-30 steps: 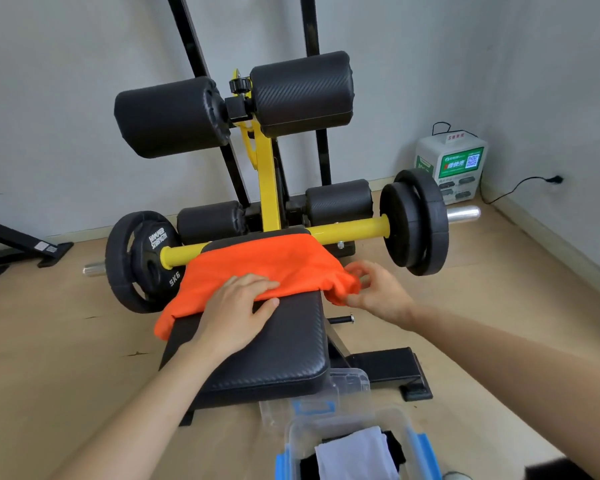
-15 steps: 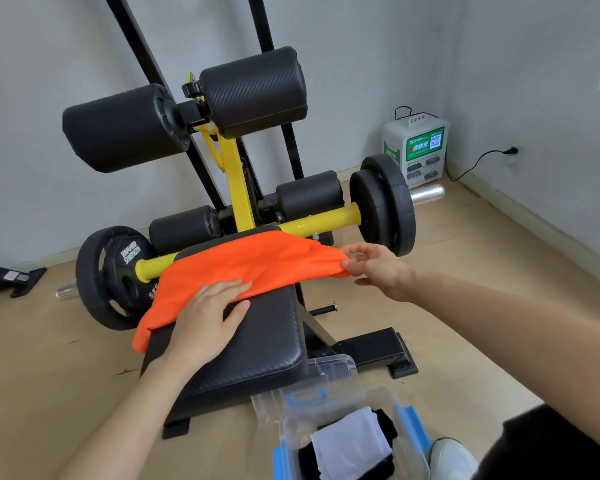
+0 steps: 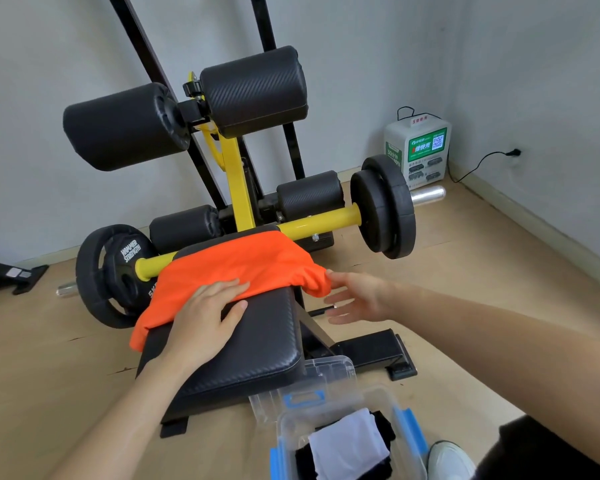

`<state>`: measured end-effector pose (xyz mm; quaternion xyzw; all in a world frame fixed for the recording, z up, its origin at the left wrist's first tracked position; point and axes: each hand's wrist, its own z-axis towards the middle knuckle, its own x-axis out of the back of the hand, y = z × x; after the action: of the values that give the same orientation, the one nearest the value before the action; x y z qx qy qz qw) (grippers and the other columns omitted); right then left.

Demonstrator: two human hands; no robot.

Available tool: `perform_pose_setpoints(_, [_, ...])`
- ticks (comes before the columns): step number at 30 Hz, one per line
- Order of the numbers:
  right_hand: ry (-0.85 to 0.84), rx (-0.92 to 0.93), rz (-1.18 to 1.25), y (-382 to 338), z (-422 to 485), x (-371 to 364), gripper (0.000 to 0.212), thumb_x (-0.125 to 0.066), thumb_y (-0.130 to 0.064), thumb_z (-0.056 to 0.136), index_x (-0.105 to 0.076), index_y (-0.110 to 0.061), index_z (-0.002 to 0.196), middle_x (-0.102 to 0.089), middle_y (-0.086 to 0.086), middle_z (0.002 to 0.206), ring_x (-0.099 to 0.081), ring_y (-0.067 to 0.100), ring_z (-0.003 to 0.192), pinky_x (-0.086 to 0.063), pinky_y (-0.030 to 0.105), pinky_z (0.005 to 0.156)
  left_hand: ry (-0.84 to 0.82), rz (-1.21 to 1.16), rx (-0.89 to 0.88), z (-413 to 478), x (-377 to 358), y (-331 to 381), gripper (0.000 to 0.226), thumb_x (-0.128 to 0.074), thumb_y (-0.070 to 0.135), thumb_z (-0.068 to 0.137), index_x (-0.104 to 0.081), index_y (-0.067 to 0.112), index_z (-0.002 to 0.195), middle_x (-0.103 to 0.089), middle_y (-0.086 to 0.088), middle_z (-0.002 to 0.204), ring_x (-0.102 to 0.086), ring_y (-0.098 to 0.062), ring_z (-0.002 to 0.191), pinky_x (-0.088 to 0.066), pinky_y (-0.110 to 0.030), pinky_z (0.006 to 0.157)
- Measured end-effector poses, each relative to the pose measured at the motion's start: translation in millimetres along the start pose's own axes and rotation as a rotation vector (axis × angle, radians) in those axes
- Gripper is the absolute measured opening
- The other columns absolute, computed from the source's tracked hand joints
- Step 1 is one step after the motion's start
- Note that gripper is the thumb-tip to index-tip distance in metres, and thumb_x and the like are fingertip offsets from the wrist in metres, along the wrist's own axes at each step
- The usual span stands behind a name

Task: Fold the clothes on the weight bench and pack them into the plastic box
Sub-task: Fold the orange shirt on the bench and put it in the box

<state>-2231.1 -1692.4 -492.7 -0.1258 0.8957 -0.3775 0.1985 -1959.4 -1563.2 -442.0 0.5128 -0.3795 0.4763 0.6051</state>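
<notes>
Wooden floor [image 3: 499, 306] beneath bench [image 3: 250, 344]; left hand [image 3: 201, 317] flat on orange garment [image 3: 236, 268], right hand [image 3: 357, 299] spread beside it

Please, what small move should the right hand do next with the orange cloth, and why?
Probably close the right hand on the bunched end of the orange cloth and fold it over. That end hangs off the bench, the hand is open beside it, and the left hand lies flat on the near edge.

Both forearms bare, no sleeves visible; dark trousers [image 3: 548, 445]; a white shoe [image 3: 447, 457] at lower right.
</notes>
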Motion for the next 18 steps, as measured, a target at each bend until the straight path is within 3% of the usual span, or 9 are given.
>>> perform_pose_setpoints(3, [-0.073,-0.040,0.186,2,10,-16,0.052,-0.058,-0.045,0.096,-0.054,-0.001,0.124,-0.060,0.024,0.118,-0.066,0.039,0.100,-0.061,0.046,0.073,0.007,-0.007,-0.001,-1,0,0,0.038,-0.049,0.043,0.101,-0.056,0.041,0.138,-0.052,0.018,0.144,-0.044,-0.011,0.133,-0.042,-0.036,0.105])
perform_pose_setpoints(7, [-0.005,0.049,0.405,-4,22,-25,0.032,-0.055,-0.019,0.100,-0.053,0.001,0.126,-0.062,0.021,0.105,-0.066,0.029,0.087,-0.061,0.038,0.057,0.014,-0.009,-0.008,-1,0,0,0.038,-0.049,0.043,0.101,-0.056,0.041,0.138,-0.052,0.019,0.144,-0.044,-0.009,0.133,-0.042,-0.035,0.103])
perform_pose_setpoints(11, [0.078,0.150,0.406,-15,17,-10,0.016,-0.055,-0.001,0.097,-0.058,0.001,0.112,-0.063,0.020,0.114,-0.066,0.026,0.092,-0.060,0.035,0.070,0.018,-0.005,-0.010,-2,0,0,0.039,-0.049,0.044,0.101,-0.055,0.042,0.139,-0.051,0.020,0.144,-0.042,-0.008,0.134,-0.042,-0.034,0.102])
perform_pose_setpoints(16, [0.136,0.296,0.349,-23,6,-2,0.028,-0.061,0.003,0.092,-0.063,-0.004,0.120,-0.066,0.018,0.117,-0.067,0.026,0.100,-0.059,0.032,0.071,0.025,-0.004,-0.010,-3,-1,-1,0.039,-0.050,0.042,0.101,-0.054,0.042,0.139,-0.052,0.020,0.144,-0.043,-0.008,0.133,-0.043,-0.033,0.100])
perform_pose_setpoints(18, [0.221,0.420,0.242,-26,1,-4,0.027,-0.062,0.006,0.090,-0.066,-0.006,0.114,-0.064,0.017,0.115,-0.066,0.028,0.102,-0.060,0.036,0.079,0.023,0.002,-0.015,-2,0,0,0.039,-0.049,0.043,0.101,-0.054,0.043,0.140,-0.051,0.020,0.145,-0.042,-0.008,0.133,-0.043,-0.034,0.101])
